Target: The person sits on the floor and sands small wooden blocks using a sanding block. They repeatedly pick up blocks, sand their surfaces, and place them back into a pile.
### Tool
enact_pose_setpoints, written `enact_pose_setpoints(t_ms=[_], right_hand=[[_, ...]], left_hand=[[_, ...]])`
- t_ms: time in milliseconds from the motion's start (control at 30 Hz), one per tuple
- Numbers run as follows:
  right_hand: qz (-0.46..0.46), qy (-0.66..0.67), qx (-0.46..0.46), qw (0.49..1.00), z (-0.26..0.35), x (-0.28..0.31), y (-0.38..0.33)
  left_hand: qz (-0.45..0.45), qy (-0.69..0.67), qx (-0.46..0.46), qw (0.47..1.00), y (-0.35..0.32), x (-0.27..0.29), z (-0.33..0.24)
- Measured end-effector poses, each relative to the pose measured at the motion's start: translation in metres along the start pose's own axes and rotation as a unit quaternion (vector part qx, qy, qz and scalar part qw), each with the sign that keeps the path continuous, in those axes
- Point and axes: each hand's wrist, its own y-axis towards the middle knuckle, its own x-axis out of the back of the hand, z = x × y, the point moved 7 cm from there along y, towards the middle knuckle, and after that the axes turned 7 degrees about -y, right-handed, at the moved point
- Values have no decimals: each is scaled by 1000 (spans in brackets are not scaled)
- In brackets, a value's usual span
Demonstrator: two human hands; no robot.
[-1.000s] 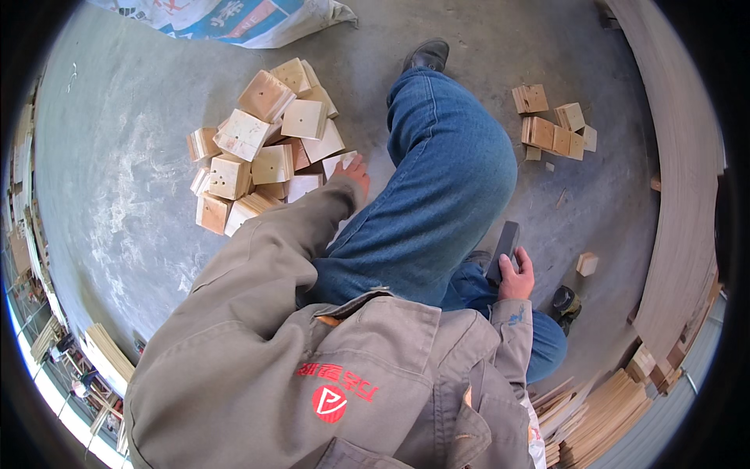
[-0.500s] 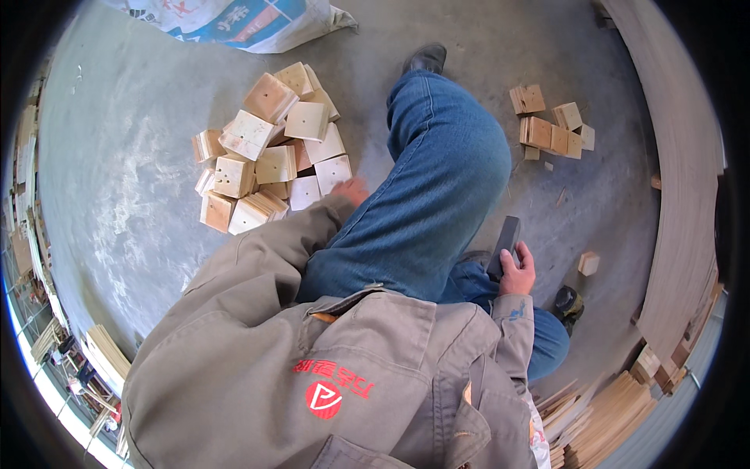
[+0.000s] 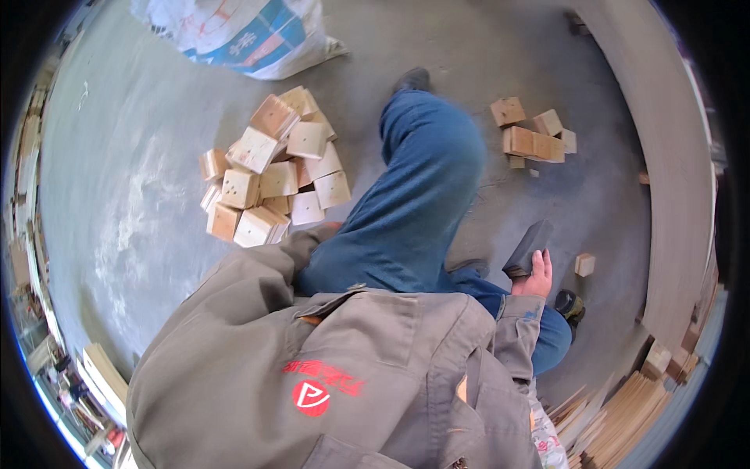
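Observation:
My right hand (image 3: 537, 275) holds a dark grey rectangular block (image 3: 534, 244) beside my bent leg, its fingers closed along the block's side. The block stands out beyond the fingertips over the floor. My left hand (image 3: 332, 227) is mostly hidden behind my jeans leg and sleeve; its fingers do not show. It is nearest the lower right side of a heap of square wooden pieces (image 3: 279, 180), some stacked and some tilted, several with small holes.
A white and blue sack (image 3: 258, 35) stands beyond the heap. A smaller group of wooden blocks (image 3: 533, 144) lies to the right, with a single block (image 3: 584, 264) nearer. Long boards (image 3: 664, 172) line the right side; thin wooden strips (image 3: 625, 414) lie lower right.
My right hand has shifted slightly right, and the dark block has tilted to the right. My left hand has drawn back from the heap's edge behind my leg. The view has shifted a little.

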Motion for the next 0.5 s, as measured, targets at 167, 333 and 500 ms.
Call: enact_pose_setpoints(t_ms=[167, 333, 500], right_hand=[[125, 251, 46, 959, 54, 25, 3], [124, 335, 158, 921, 137, 57, -35], [135, 398, 240, 875, 188, 94, -74]], left_hand=[[-61, 29, 3, 998, 4, 38, 33], [-116, 37, -16, 992, 34, 82, 18], [-192, 19, -69, 979, 58, 130, -19]])
